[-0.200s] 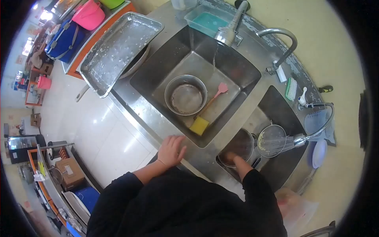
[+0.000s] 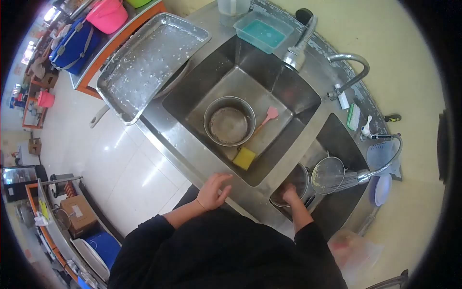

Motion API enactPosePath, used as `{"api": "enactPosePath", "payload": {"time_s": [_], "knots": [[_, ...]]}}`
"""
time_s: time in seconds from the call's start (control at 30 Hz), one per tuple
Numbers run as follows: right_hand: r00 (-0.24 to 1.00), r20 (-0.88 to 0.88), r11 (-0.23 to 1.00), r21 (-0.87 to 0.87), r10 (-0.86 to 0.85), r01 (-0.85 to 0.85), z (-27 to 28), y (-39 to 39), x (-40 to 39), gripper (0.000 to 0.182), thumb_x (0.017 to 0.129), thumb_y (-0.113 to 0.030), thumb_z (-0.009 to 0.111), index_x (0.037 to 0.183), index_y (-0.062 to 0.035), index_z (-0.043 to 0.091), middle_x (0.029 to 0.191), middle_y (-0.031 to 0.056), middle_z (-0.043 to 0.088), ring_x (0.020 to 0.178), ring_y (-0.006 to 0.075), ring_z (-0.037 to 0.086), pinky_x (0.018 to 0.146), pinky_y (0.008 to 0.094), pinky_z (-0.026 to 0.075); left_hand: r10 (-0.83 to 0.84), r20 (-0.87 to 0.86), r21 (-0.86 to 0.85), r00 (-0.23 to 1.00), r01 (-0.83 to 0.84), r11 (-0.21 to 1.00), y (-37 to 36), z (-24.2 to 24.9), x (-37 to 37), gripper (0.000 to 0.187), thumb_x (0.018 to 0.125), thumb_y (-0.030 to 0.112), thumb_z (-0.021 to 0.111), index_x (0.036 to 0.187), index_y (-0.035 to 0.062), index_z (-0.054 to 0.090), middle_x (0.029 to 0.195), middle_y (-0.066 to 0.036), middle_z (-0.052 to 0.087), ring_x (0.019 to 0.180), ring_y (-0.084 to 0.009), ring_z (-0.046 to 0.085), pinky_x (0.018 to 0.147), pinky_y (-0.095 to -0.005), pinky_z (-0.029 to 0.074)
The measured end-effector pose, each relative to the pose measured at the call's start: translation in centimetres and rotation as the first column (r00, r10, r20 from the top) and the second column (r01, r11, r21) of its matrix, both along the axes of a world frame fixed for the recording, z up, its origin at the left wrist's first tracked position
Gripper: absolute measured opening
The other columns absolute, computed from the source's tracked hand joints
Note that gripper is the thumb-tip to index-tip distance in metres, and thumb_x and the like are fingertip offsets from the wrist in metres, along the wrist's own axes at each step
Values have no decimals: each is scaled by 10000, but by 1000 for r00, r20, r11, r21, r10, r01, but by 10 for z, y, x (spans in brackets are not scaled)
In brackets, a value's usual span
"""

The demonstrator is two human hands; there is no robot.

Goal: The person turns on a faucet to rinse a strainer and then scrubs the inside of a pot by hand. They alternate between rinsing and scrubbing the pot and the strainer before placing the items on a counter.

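Over the steel front edge of the sink, my left hand (image 2: 213, 191) hovers with its fingers apart, holding nothing. My right hand (image 2: 290, 193) reaches down into a metal pot (image 2: 302, 179) in the right basin, its fingers mostly hidden inside. Beside that pot is a round mesh strainer (image 2: 328, 175), with water from a spray head (image 2: 364, 177) running over it. A second round metal pan (image 2: 208, 126) sits in the left basin (image 2: 216, 79). Close to it lie a yellow sponge (image 2: 244, 158) and a pink-headed spatula (image 2: 272, 112).
A wet baking tray (image 2: 149, 65) rests over a handled pan at the left. A plastic tub (image 2: 264, 32) of teal liquid stands behind the left basin. Along the wall are a curved faucet (image 2: 358, 62), a scrub brush (image 2: 353, 117) and a lilac oval item (image 2: 383, 190).
The view has shifted slightly. My right hand has risen a little within the pot, showing more of its back. My left hand's fingers have spread and turned slightly to the right.
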State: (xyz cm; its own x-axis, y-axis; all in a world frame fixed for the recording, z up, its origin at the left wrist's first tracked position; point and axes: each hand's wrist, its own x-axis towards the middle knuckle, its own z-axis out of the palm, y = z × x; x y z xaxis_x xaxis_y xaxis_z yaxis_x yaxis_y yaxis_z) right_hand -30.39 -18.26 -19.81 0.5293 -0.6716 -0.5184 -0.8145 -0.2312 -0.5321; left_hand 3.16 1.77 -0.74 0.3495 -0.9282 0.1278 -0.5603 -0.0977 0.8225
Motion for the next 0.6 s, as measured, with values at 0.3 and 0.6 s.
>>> {"api": "enactPosePath", "payload": {"time_s": [0.3, 0.6], "knots": [[947, -68, 843, -478, -315, 247, 284, -13, 174, 138, 810, -181, 636, 871, -61, 668, 851, 134, 660, 759, 288, 655, 689, 373, 502, 45, 181, -58, 982, -35, 998, 5, 7, 167, 248, 779, -3, 625, 1019, 55, 601, 869, -110, 611, 779, -319, 586, 676, -384, 484], [841, 507, 730, -646, 190, 224, 359, -97, 469, 173, 858, -75, 603, 1024, -59, 647, 967, 77, 654, 767, 168, 614, 676, 263, 493, -184, 166, 170, 969, 155, 973, 5, -2, 213, 241, 817, 153, 599, 1056, 128, 579, 846, -106, 623, 759, -292, 621, 633, -407, 507]]}}
